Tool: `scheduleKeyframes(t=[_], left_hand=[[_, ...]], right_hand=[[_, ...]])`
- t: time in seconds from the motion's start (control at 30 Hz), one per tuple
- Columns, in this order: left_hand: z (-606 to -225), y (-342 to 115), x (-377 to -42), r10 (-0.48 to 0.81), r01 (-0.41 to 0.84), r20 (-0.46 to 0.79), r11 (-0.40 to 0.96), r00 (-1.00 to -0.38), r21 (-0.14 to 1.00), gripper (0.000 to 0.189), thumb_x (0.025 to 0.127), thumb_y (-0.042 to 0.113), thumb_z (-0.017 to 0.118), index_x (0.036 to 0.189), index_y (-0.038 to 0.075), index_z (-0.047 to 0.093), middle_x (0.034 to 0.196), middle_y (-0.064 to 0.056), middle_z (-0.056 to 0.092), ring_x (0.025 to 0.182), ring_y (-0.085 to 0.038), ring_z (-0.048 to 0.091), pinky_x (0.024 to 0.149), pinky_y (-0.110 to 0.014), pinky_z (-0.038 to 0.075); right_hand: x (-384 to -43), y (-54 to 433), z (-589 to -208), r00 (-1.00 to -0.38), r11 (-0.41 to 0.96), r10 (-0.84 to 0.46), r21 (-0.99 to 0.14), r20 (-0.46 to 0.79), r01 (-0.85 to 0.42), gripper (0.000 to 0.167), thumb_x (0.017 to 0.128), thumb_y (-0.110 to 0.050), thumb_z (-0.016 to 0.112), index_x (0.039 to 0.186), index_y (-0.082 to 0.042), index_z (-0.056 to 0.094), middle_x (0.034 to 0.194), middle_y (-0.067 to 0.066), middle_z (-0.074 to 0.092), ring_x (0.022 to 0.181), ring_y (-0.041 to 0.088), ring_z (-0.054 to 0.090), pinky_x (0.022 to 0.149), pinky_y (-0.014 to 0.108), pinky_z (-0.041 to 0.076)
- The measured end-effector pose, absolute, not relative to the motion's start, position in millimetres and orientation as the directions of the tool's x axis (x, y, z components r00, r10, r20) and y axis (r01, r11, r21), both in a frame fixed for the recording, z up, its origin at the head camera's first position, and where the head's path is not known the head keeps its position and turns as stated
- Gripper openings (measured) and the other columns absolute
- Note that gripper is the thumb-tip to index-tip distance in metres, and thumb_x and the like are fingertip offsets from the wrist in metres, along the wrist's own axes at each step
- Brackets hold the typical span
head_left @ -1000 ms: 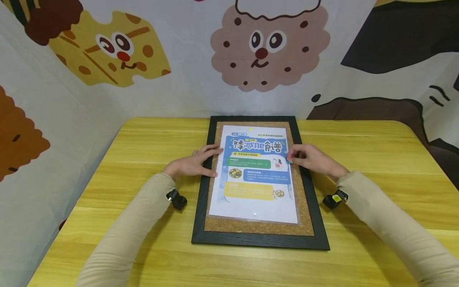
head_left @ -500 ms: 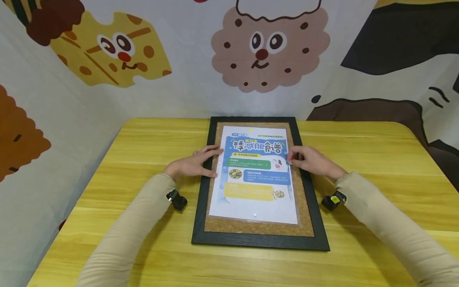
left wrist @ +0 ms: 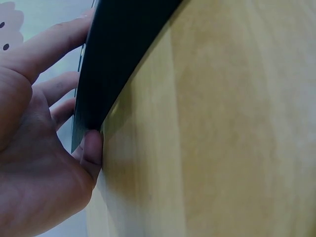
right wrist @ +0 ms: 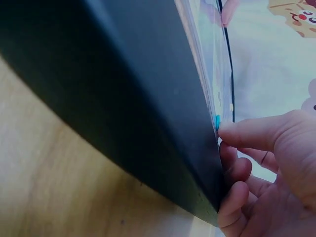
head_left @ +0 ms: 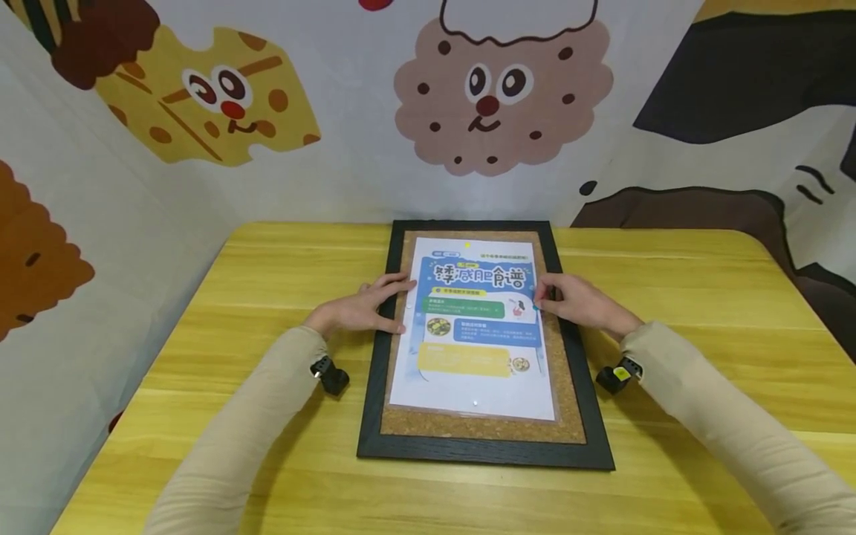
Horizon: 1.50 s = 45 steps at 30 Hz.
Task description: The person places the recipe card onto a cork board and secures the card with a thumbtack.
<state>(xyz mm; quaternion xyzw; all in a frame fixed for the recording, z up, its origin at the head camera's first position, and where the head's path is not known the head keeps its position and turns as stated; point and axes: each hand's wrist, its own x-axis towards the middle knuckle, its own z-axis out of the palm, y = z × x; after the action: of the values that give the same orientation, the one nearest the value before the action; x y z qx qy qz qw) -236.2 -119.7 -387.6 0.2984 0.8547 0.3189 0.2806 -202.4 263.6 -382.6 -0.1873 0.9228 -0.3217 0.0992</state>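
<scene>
A printed sheet in a clear sleeve lies on a cork board with a black frame. My left hand spreads over the frame's left side, its fingertips and thumb resting on the sheet's left edge; those fingers reach past the frame in the left wrist view. At the sheet's right edge my right hand pinches a blue thumbtack. In the right wrist view the thumb touches that thumbtack, and the other fingers curl beside the frame's edge.
A yellow thumbtack is at the sheet's top, and a pale one near its bottom. Another pale tack sits by the left edge. The wooden table meets a cartoon-printed cloth behind.
My right wrist has shifted slightly to the left while its fingers stay at the blue thumbtack. The left hand keeps its place on the frame.
</scene>
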Motion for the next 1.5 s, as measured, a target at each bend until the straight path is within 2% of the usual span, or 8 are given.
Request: scheduleKeyframes(t=[0.33,0.67,0.9,1.07,1.5], left_hand=[[-392,-121,-235,0.687,0.337,-0.280,0.618,-0.670,0.710,0.086,0.088,0.029,0.071,0.155,0.012,0.020,0.161,-0.007,-0.002,0.145,-0.032,-0.005,0.110,-0.056,-0.011],[-391,-120,-235,0.688,0.337,-0.283,0.620,-0.669,0.709,0.086,0.089,0.028,0.071,0.155,0.012,0.020,0.161,-0.007,-0.002,0.145,-0.032,-0.005,0.110,-0.055,-0.010],[-391,-120,-235,0.685,0.336,-0.279,0.619,-0.673,0.710,0.085,0.089,0.028,0.071,0.155,0.012,0.020,0.161,-0.007,-0.001,0.145,-0.032,-0.005,0.110,-0.055,-0.010],[-390,-120,-235,0.687,0.332,-0.281,0.616,-0.671,0.714,0.085,0.089,0.027,0.071,0.155,0.012,0.020,0.161,-0.007,-0.001,0.145,-0.031,-0.005,0.110,-0.055,-0.011],[-390,-120,-236,0.678,0.323,-0.285,0.622,-0.678,0.713,0.085,0.088,0.029,0.071,0.155,0.013,0.021,0.161,-0.006,-0.001,0.145,-0.032,-0.005,0.110,-0.055,-0.011]], right_hand=[[-202,267,-390,-0.920,0.683,-0.388,-0.685,-0.046,-0.254,0.004,0.093,-0.005,0.064,0.092,-0.001,0.063,0.086,0.007,0.057,0.074,0.023,0.048,0.062,0.029,0.038],[-198,275,-392,-0.925,0.655,-0.380,-0.703,0.008,-0.276,0.006,0.093,-0.008,0.065,0.094,-0.003,0.067,0.088,0.008,0.060,0.077,0.024,0.050,0.064,0.028,0.041],[-195,289,-389,-0.942,0.684,-0.334,-0.685,0.011,-0.251,0.013,0.096,-0.017,0.063,0.097,-0.004,0.068,0.094,0.009,0.062,0.084,0.025,0.052,0.069,0.031,0.046],[-191,301,-385,-0.950,0.708,-0.312,-0.659,0.030,-0.253,0.013,0.096,-0.015,0.062,0.096,-0.004,0.069,0.095,0.010,0.064,0.084,0.025,0.054,0.069,0.031,0.046],[-184,336,-372,-0.951,0.711,-0.289,-0.642,0.106,-0.288,0.011,0.095,-0.009,0.062,0.096,0.000,0.068,0.093,0.011,0.064,0.072,0.024,0.058,0.057,0.025,0.048]])
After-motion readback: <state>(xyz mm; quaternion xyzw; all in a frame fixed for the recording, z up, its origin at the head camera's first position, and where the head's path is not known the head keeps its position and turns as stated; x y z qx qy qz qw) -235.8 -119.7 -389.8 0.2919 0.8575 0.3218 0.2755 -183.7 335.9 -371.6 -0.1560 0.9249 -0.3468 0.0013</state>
